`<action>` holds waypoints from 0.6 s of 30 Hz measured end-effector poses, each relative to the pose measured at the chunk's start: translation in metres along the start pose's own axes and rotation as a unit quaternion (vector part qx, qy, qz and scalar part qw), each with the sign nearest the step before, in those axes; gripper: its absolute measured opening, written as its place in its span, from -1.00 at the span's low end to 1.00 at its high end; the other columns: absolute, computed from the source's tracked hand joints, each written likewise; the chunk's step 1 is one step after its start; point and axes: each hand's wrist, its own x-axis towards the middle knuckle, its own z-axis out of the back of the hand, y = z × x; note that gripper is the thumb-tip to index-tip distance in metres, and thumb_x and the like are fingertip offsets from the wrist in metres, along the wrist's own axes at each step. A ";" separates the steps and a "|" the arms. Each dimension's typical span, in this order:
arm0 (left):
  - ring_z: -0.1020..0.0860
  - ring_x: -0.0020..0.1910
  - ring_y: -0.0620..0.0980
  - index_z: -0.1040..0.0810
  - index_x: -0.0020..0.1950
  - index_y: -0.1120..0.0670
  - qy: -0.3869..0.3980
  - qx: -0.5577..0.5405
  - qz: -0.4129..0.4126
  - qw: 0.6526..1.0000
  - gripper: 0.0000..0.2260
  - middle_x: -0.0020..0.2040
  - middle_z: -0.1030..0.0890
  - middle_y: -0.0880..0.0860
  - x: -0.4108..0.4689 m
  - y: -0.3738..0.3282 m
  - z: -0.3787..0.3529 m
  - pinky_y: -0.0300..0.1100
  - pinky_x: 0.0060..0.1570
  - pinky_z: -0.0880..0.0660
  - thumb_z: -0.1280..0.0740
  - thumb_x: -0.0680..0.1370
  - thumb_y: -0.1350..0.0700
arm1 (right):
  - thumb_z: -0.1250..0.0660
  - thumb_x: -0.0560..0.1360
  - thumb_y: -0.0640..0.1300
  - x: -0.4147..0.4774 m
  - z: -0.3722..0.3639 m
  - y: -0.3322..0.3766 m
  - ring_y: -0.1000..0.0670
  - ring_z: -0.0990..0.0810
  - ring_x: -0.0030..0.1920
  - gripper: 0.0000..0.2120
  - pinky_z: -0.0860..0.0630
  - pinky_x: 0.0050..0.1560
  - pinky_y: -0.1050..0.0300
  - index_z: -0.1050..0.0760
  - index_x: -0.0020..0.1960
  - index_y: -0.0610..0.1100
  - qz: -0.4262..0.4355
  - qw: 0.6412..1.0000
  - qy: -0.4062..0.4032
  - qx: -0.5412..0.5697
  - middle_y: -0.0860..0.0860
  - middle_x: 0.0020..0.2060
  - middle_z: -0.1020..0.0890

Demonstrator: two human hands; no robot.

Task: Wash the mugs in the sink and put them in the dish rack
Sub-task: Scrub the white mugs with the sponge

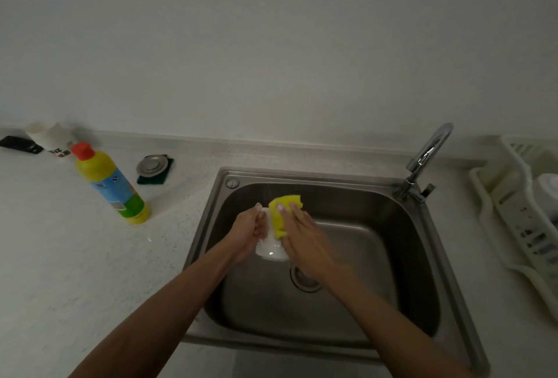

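Over the steel sink (416, 257) my left hand (249, 231) grips a white mug (270, 249) from its left side. The mug's base points toward me. My right hand (305, 237) holds a yellow sponge (283, 211) against the mug's upper right side, with fingertips on top of the sponge. Much of the mug is hidden behind both hands. The white dish rack (519, 214) stands on the counter at the far right, with a pale object partly in view inside it.
A chrome faucet (425, 160) rises at the sink's back right corner. The drain (305, 279) is below my right wrist. On the left counter stand a yellow detergent bottle (110, 184), a metal sink plug on a green pad (152, 167) and white cups (51, 139).
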 end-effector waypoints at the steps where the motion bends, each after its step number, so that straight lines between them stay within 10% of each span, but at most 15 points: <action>1: -0.22 -0.53 -0.15 -0.26 -0.41 0.05 0.000 -0.003 -0.002 1.000 -0.58 -0.52 -0.27 -0.07 0.000 -0.001 -0.002 -0.27 -0.47 -0.21 -0.07 0.67 0.08 | -0.04 0.62 0.00 0.004 0.007 0.000 -0.10 -0.08 0.53 -0.43 -0.12 0.51 -0.02 -0.03 0.55 -0.22 -0.007 1.000 0.006 -0.020 -0.15 0.51 -0.13; 5: -0.21 -0.52 -0.13 -0.25 -0.43 0.02 -0.017 0.045 -0.001 0.999 -0.57 -0.53 -0.26 -0.06 0.003 0.006 -0.003 -0.24 -0.47 -0.21 -0.10 0.67 0.06 | -0.12 0.46 -0.02 -0.018 -0.014 0.000 -0.18 -0.49 0.33 -0.47 -0.31 0.38 -0.09 -0.50 0.31 -0.29 0.064 0.993 0.044 -0.085 -0.17 0.25 -0.57; 18: -0.19 -0.49 -0.10 -0.28 -0.42 0.04 -0.041 0.049 0.009 0.998 -0.58 -0.51 -0.26 -0.04 0.003 0.008 -0.005 -0.19 -0.42 -0.18 -0.11 0.66 0.06 | -0.08 0.42 0.05 -0.004 -0.016 0.007 -0.07 -0.55 0.28 -0.46 -0.43 0.30 -0.04 -0.59 0.22 -0.18 0.026 0.993 0.036 -0.107 -0.06 0.17 -0.64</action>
